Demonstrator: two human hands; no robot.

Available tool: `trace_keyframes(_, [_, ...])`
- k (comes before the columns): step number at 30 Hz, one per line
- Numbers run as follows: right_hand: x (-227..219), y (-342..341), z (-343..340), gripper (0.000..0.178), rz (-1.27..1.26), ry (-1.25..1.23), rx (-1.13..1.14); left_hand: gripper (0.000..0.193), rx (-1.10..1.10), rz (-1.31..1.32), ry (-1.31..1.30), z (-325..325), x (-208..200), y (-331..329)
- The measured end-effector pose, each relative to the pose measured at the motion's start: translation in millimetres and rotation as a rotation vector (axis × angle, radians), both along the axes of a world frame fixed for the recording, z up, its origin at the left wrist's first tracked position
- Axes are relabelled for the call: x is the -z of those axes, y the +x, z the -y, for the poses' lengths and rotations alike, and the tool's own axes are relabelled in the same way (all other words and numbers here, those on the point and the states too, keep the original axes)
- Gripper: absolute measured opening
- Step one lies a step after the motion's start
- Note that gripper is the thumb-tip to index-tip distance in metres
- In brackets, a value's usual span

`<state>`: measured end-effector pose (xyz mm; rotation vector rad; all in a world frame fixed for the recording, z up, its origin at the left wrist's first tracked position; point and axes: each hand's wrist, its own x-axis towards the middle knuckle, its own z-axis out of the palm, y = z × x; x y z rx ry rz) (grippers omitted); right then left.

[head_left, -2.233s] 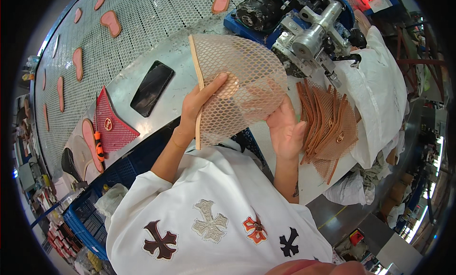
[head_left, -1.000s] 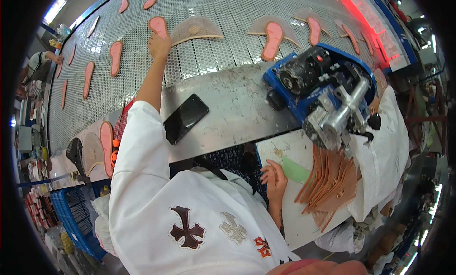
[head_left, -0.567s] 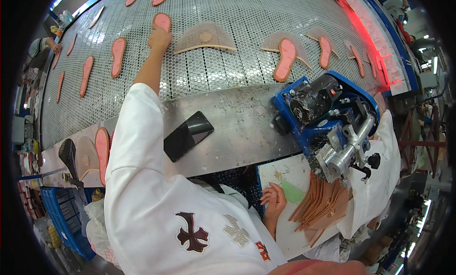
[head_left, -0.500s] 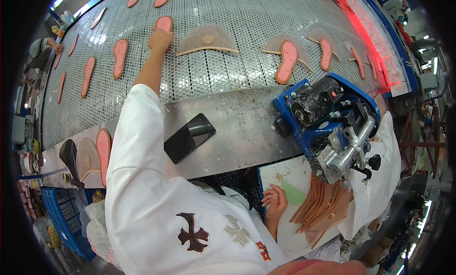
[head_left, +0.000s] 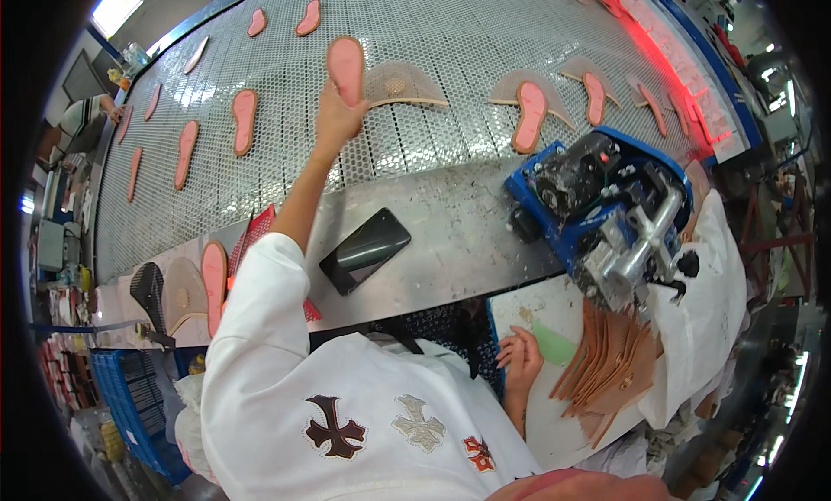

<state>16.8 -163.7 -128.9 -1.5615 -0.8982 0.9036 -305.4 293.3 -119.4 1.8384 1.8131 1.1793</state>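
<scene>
My left hand (head_left: 339, 116) grips the heel end of a pink insole with a tan edge (head_left: 345, 66), raised over the grey mesh belt (head_left: 294, 64). Just behind the held insole lies a pale half-round mesh upper (head_left: 405, 84) with a tan rim. My right hand (head_left: 521, 361) rests beside a white board (head_left: 528, 432), its fingers loosely bent and apart, holding nothing. A green slip (head_left: 554, 341) and a fanned stack of brown mesh pieces (head_left: 606, 371) lie near it on the board.
Several pink insoles (head_left: 245, 122) and mesh uppers lie along the belt. A black phone (head_left: 365, 250) rests on the metal ledge (head_left: 433, 241). A blue machine (head_left: 597, 206) stands right. Propped parts (head_left: 213, 284) stand left. Another person's hand (head_left: 114, 111) is far left.
My left hand has lifted the pink insole off the belt and drawn it nearer. The view has shifted slightly, and red mesh pieces now show beside my left sleeve. My right hand stays by the board.
</scene>
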Motion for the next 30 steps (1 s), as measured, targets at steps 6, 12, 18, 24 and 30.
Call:
trace_keyframes(6, [0,13,17,0.027,-0.040,0.022,-0.090,0.098,-0.003,-0.123,-0.362,42,25,53])
trace_keyframes(12, [-12,34,39,0.026,-0.012,0.069,-0.108,0.072,0.156,-0.136,0.115,115,3,143])
trace_keyframes(18, [-4,74,42,0.024,0.038,0.070,-0.108,0.055,0.433,0.090,0.211,254,1,231])
trace_keyframes(24, [6,100,45,0.025,0.152,0.125,-0.094,0.056,0.485,0.043,0.195,291,27,269])
trace_keyframes(30, [16,102,38,0.025,0.121,0.114,-0.095,0.056,0.618,-0.057,0.234,286,40,270])
